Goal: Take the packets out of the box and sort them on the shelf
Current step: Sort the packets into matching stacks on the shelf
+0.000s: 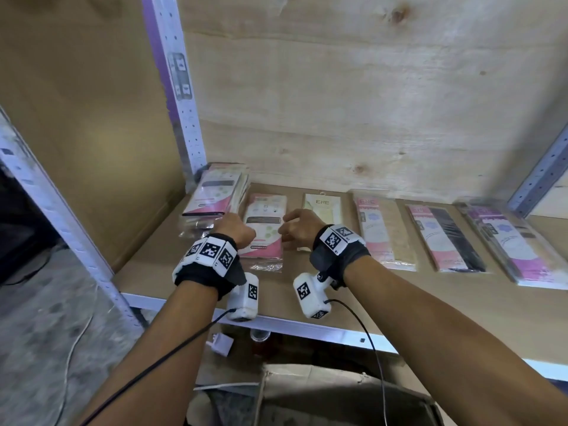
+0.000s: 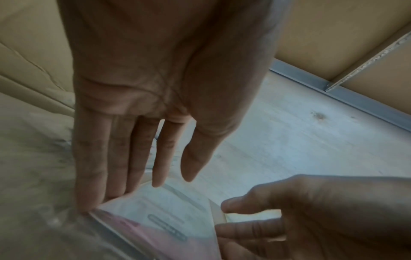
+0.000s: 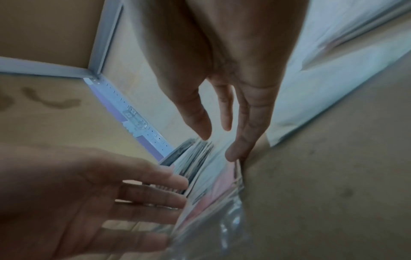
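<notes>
From the head view, your left hand (image 1: 235,229) and right hand (image 1: 296,227) flank the packet (image 1: 266,229) lying flat on the shelf (image 1: 399,305); the box (image 1: 338,395) waits below. At the left wrist, the fingers (image 2: 89,176) are straight, touching its edge. At the right wrist, your grip is released too. Square it gently against the neighbouring stack (image 1: 215,195).

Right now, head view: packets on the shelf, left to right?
Stack of packets by the post → pink-and-white packet between left hand and right hand → cream packet → pink-and-beige packet → pink-and-black packet → purple-pink pile.
</notes>
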`<state>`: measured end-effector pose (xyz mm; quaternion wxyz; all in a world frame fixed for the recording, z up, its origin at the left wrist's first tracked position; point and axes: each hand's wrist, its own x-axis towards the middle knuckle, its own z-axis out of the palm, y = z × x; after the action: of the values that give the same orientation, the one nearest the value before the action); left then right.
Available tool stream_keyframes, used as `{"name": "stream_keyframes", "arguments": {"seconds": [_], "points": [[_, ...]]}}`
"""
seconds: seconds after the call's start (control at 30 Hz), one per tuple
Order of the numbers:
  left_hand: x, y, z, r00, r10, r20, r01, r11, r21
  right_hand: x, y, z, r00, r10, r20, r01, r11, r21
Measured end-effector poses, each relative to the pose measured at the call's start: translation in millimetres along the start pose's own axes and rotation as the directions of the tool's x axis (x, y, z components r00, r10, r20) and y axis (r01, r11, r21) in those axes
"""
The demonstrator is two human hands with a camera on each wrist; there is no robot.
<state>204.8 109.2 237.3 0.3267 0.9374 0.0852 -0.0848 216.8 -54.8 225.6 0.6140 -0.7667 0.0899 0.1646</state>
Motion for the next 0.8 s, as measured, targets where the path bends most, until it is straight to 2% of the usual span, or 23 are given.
{"name": "stream_keyframes", "arguments": {"seconds": [0.07,0.13,0.2,0.27,0.4,0.5,0.57,0.63,0.7,0.8], "points": [[2,-3,-1,1.000,-0.020,0.022,0.021,0.999,-0.030,3,2,2,0.996,-0.021,-0.083,0.022,1.000,0.008],[7,-7,-2,0.995,-0.048,0.084,0.061,0.984,-0.165,2,2,4,0.993,-0.011,-0.119,0.017,0.998,0.055],[8,-11,-6,0.985,-0.086,0.146,0.125,0.951,-0.282,1,0,2,0.995,-0.027,-0.101,0.027,1.000,-0.001],[8,-16,-7,0.980,-0.117,0.158,0.163,0.934,-0.317,-2,-2,1,0.996,-0.064,-0.065,0.059,0.995,-0.078],[2,-21,-10,0.976,-0.055,0.210,0.131,0.920,-0.369,-11,-4,-4,0.990,-0.130,-0.052,0.125,0.988,-0.092],[-2,-22,-14,0.984,0.066,0.163,-0.011,0.949,-0.315,-20,-4,-12,0.984,-0.150,-0.093,0.153,0.988,0.018],[0,-21,-16,0.970,0.186,0.158,-0.146,0.961,-0.235,-31,-6,-19,0.981,-0.166,-0.102,0.177,0.978,0.112],[0,-19,-15,0.948,0.288,0.134,-0.282,0.957,-0.063,-41,-10,-29,0.979,-0.183,-0.089,0.198,0.957,0.213],[-4,-11,-9,0.927,0.369,0.065,-0.373,0.927,0.043,-54,-13,-43,0.977,-0.200,-0.077,0.213,0.942,0.258],[-14,3,-1,0.875,0.475,-0.095,-0.476,0.879,0.011,-71,-14,-64,0.975,-0.206,-0.081,0.221,0.925,0.310]]}}
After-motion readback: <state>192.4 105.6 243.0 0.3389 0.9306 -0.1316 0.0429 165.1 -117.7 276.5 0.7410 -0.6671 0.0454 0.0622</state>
